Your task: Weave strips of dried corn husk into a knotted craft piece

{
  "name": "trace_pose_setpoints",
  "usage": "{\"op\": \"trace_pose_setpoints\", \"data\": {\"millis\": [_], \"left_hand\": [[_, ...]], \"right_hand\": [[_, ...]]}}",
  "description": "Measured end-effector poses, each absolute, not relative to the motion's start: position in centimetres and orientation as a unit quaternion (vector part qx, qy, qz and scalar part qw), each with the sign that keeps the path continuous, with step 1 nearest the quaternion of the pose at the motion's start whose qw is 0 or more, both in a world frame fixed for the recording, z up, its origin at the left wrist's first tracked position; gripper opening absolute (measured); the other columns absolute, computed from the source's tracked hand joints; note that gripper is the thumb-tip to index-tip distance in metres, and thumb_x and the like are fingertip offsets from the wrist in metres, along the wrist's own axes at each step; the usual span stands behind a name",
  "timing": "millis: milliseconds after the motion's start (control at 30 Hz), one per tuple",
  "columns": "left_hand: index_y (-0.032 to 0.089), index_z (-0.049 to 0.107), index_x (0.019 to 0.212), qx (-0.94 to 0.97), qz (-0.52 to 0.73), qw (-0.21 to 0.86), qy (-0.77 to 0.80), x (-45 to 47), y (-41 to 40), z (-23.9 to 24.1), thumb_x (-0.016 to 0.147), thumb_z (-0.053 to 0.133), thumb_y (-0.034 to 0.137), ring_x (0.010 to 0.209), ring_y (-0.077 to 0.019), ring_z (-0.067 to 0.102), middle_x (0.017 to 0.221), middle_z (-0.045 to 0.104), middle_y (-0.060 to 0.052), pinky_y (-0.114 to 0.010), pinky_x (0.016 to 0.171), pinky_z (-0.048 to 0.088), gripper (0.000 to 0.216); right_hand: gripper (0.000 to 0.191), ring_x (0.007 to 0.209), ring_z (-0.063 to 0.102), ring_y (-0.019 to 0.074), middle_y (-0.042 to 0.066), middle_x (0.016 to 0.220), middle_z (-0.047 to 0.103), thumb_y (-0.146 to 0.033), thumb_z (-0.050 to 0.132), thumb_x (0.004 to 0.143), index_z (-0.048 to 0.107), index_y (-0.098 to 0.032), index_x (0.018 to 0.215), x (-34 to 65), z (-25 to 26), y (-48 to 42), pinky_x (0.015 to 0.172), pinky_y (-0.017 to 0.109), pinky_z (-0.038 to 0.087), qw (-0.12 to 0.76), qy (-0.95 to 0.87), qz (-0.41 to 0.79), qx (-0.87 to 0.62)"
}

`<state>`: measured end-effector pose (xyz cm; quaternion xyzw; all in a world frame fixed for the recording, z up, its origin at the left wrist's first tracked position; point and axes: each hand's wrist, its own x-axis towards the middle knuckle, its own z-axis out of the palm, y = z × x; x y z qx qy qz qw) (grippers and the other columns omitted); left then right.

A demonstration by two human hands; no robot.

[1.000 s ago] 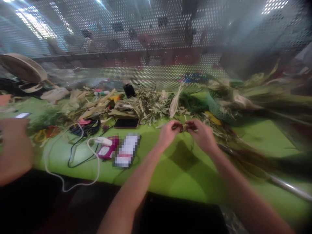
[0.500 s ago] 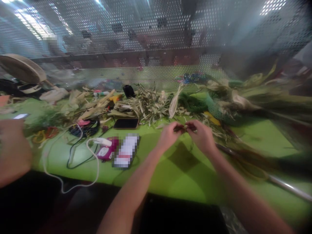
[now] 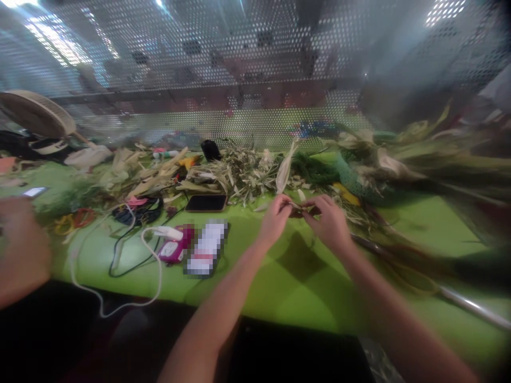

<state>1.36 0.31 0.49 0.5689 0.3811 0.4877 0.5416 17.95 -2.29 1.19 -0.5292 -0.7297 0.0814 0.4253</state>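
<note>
Above the green table [image 3: 267, 282], my left hand [image 3: 274, 221] pinches a thin, pale strip of dried husk [image 3: 296, 206]. My right hand [image 3: 330, 222] faces it, thumb and fingers closed on the strip's other end. The fingers hide much of the piece, and its ends are blurred. Just beyond my left hand, a larger dry corn husk [image 3: 285, 173] leans upward against a heap of shredded husks [image 3: 251, 173].
Left of my arms lie a phone with a pixelated screen [image 3: 207, 249], a magenta power adapter [image 3: 173, 250] with a white cable, and a dark phone [image 3: 206, 202]. A green basket [image 3: 351, 170] and a metal rod [image 3: 475, 308] are on the right. Another person's arm [image 3: 22, 250] shows far left.
My hands have drawn slightly apart, the left moving a little to the left, and more of the strip shows between them. Everything on the table stays put.
</note>
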Motion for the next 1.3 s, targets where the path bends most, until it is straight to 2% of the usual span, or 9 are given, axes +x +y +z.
{"op": "trace_pose_setpoints", "data": {"millis": [233,400,500,667,767,900,1100,1233,1300], "left_hand": [[0.016,0.052,0.093,0.525,0.436,0.632,0.368,1.1,0.5,0.8,0.081,0.064,0.025,0.079,-0.0143,0.062,0.089,0.061,-0.003,-0.033,0.078,0.052,0.019],[0.016,0.056,0.085,0.633,0.354,0.551,0.413,1.1,0.6,0.8,0.083,0.063,0.034,0.067,-0.0114,0.055,0.078,0.060,-0.001,-0.028,0.068,0.045,0.019],[0.016,0.060,0.083,0.674,0.351,0.491,0.426,0.9,1.0,0.5,0.088,0.056,0.037,0.063,-0.0108,0.051,0.074,0.058,0.000,-0.027,0.064,0.039,0.022],[0.016,0.064,0.091,0.640,0.412,0.502,0.411,0.6,1.1,0.1,0.091,0.054,0.041,0.064,-0.0110,0.047,0.076,0.059,-0.001,-0.026,0.063,0.036,0.027],[0.017,0.066,0.096,0.619,0.424,0.532,0.393,0.6,0.8,0.2,0.090,0.056,0.044,0.063,-0.0103,0.043,0.081,0.063,-0.003,-0.025,0.061,0.034,0.030],[0.017,0.067,0.095,0.609,0.424,0.554,0.377,0.7,0.7,0.3,0.088,0.058,0.047,0.063,-0.0106,0.044,0.080,0.064,-0.003,-0.025,0.061,0.033,0.032],[0.015,0.067,0.094,0.602,0.393,0.593,0.363,0.8,0.9,-0.1,0.084,0.065,0.046,0.065,-0.0101,0.047,0.076,0.060,-0.001,-0.023,0.062,0.033,0.033],[0.015,0.066,0.093,0.546,0.430,0.618,0.367,0.8,1.1,-0.4,0.083,0.067,0.046,0.064,-0.0090,0.047,0.076,0.059,-0.001,-0.022,0.059,0.032,0.032],[0.016,0.064,0.090,0.515,0.462,0.621,0.368,0.9,1.2,-0.5,0.083,0.067,0.045,0.063,-0.0081,0.046,0.075,0.058,0.000,-0.021,0.058,0.032,0.030]], "right_hand": [[0.015,0.077,0.064,0.0193,0.007,0.096,0.067,-0.016,0.058,0.087,0.068,-0.021,0.098,17.9,0.9,-2.5,0.065,0.028,0.047,0.362,-0.778,-0.015,-0.513],[0.015,0.080,0.064,0.0206,0.006,0.093,0.068,-0.015,0.058,0.088,0.067,-0.022,0.098,17.6,0.9,-2.6,0.068,0.030,0.046,0.340,-0.795,-0.041,-0.501],[0.018,0.073,0.062,0.0188,0.006,0.095,0.066,-0.021,0.063,0.085,0.065,-0.022,0.103,17.6,1.3,-2.6,0.066,0.031,0.047,0.379,-0.765,0.014,-0.520],[0.033,0.068,0.057,0.0157,0.006,0.104,0.063,-0.037,0.070,0.079,0.060,-0.022,0.106,18.5,1.5,-2.1,0.063,0.030,0.046,0.505,-0.630,0.130,-0.576],[0.037,0.068,0.055,0.0153,0.004,0.090,0.063,-0.045,0.071,0.076,0.060,-0.020,0.100,18.8,1.3,-1.5,0.062,0.029,0.045,0.531,-0.559,0.279,-0.572],[0.035,0.065,0.054,0.0135,0.001,0.074,0.061,-0.052,0.070,0.075,0.062,-0.019,0.080,18.5,1.3,-1.3,0.063,0.027,0.045,0.503,-0.522,0.448,-0.523],[0.034,0.062,0.052,0.0123,0.001,0.071,0.061,-0.050,0.077,0.067,0.063,-0.019,0.072,18.2,1.8,-1.5,0.059,0.026,0.046,0.560,-0.495,0.415,-0.518],[0.033,0.064,0.054,0.0122,0.002,0.079,0.065,-0.044,0.077,0.070,0.068,-0.019,0.089,18.3,2.1,-1.6,0.059,0.025,0.047,0.549,-0.483,0.430,-0.530],[0.033,0.062,0.053,0.0118,0.001,0.077,0.064,-0.044,0.077,0.070,0.067,-0.018,0.087,18.2,2.1,-1.7,0.057,0.025,0.045,0.544,-0.478,0.437,-0.534]]}}
